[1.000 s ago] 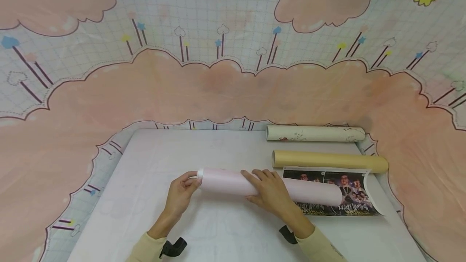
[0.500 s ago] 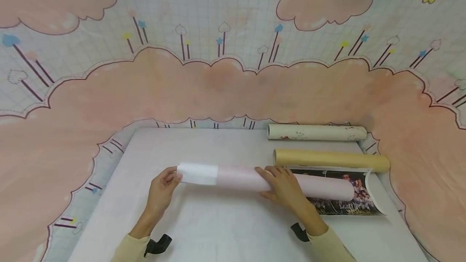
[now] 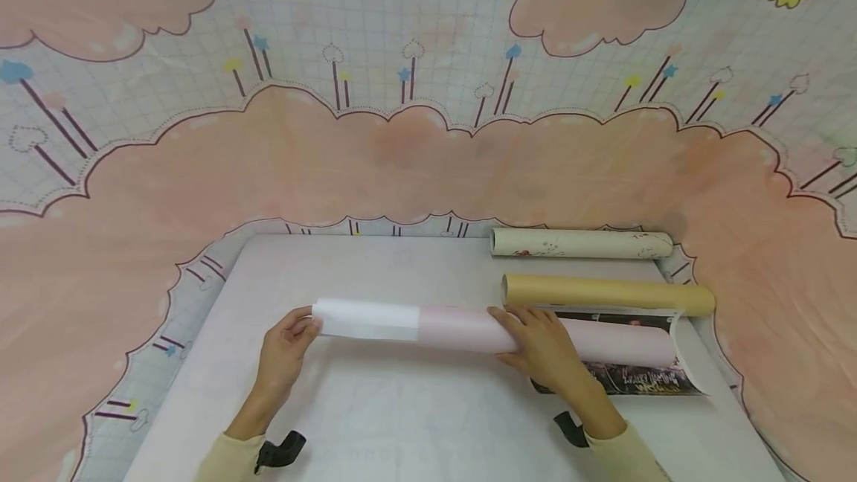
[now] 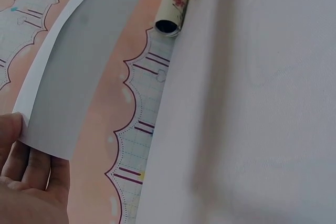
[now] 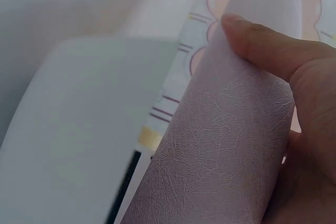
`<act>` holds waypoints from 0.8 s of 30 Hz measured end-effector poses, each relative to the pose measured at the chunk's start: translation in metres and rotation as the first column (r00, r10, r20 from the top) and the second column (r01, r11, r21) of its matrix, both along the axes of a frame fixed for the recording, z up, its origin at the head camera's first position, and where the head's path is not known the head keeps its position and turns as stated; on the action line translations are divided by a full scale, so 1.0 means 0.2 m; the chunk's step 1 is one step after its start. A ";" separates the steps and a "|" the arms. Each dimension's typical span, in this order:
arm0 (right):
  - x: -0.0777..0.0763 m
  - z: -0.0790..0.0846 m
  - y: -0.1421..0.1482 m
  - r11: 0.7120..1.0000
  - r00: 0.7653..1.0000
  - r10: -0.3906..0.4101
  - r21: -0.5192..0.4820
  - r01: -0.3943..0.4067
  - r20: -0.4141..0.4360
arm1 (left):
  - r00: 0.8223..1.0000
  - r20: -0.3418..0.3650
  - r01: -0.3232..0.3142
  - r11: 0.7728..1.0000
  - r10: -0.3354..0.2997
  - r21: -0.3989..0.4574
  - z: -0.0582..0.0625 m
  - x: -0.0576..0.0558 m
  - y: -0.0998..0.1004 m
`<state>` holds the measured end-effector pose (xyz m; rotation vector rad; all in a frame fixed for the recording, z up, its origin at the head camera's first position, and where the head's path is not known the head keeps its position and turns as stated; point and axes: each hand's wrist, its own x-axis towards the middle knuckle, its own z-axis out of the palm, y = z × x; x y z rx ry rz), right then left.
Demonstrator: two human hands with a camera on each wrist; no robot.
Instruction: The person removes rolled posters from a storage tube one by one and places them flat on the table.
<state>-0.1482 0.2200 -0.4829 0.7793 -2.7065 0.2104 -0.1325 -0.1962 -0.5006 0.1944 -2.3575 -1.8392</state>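
Observation:
My right hand grips a pink wallpaper roll around its middle. Its embossed, wrinkled surface shows up close in the right wrist view, with the thumb lying across it. Out of the roll's left end sticks a length of rolled white paper. My left hand pinches the far left end of that paper, thumb on one side and fingers on the other. Seen from the left wrist, the white paper is a curved sheet with a loose edge along it. Both hands hold the roll level above the white table.
Under the pink roll's right end lies a dark printed poster with curling white edges. Behind it are a yellow roll and a cream flowered roll. The white table stands against a patterned cloth backdrop.
My left hand has moved left with the white paper's end, and my right hand right with the pink roll. Much more white paper now shows outside the roll.

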 end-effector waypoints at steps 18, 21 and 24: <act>0.02 0.02 0.18 1.000 0.999 -0.032 0.001 0.032 0.012 | 0.997 0.049 -0.058 0.998 0.058 0.000 0.03 0.00 -0.11; 0.03 0.04 0.20 0.999 0.999 -0.043 0.008 0.042 0.022 | 0.996 0.052 -0.076 0.997 0.076 0.000 0.03 0.01 -0.13; 0.03 0.05 0.22 0.998 0.998 -0.055 0.008 0.055 0.030 | 0.995 0.046 -0.088 0.996 0.087 0.021 0.03 0.01 -0.15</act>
